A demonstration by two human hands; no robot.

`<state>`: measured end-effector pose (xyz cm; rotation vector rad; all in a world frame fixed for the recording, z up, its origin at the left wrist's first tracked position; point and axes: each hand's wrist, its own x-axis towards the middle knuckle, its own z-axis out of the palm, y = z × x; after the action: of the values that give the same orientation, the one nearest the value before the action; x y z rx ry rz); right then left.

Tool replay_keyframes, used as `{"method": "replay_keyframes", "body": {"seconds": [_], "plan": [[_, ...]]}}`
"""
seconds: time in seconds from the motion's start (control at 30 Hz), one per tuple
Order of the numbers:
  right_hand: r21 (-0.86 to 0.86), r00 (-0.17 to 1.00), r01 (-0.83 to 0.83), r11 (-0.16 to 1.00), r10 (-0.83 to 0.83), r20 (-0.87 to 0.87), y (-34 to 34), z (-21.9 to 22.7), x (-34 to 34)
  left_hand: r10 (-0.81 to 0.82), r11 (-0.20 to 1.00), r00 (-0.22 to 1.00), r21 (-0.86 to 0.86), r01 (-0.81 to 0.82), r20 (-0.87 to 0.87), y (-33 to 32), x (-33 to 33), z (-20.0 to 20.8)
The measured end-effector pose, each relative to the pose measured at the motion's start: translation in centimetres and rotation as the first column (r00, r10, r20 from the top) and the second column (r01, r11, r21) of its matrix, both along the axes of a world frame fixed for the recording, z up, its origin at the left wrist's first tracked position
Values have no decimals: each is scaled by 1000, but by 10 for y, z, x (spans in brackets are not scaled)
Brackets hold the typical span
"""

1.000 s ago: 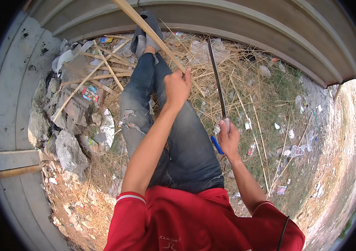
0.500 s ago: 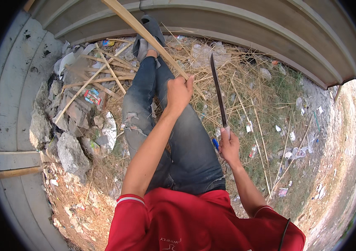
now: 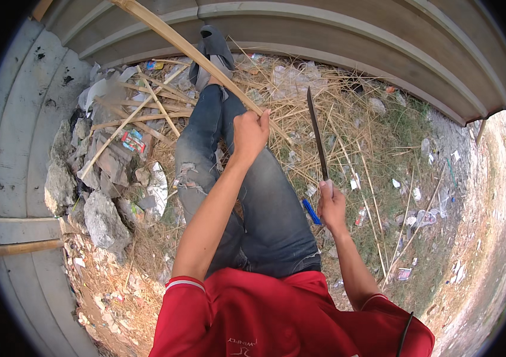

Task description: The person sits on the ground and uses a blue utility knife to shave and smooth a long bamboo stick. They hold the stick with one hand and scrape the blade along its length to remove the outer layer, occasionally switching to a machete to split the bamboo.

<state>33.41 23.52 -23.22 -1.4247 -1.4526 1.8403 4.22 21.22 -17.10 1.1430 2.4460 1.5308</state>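
Note:
My left hand [image 3: 250, 135] is closed round a long pale bamboo strip [image 3: 173, 37] above my thighs. The strip slants up and left across my shoes, and its short lower end sticks out past my fist. My right hand [image 3: 331, 208] grips the light handle of a long dark-bladed knife [image 3: 317, 135], its blade pointing up and away from me. Blade and strip are apart. Just left of the right hand, a blue object [image 3: 311, 212] lies low beside my thigh; its kind I cannot make out.
Thin bamboo shavings [image 3: 300, 113] and litter cover the ground. Several longer strips [image 3: 128, 126] lie across rocks [image 3: 105, 220] at the left. A corrugated metal wall [image 3: 324, 33] stands ahead, with grey boards [image 3: 12, 137] at the left. My crossed legs [image 3: 271, 208] stretch forward.
The bamboo strip's far end has swung left, with the left hand shifting slightly left. The knife has moved a little to the right, and more of the blue object shows.

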Motion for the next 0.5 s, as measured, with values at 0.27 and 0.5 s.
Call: {"method": "replay_keyframes", "body": {"seconds": [0.27,0.5], "plan": [[326,929,-231,917,108,353,-21,-107,20,-30,998,999,-55,31,20,6,10,8],[-77,994,-67,995,73,82,-5,-34,3,-114,989,991,-82,120,75,-17,-10,10]]}}
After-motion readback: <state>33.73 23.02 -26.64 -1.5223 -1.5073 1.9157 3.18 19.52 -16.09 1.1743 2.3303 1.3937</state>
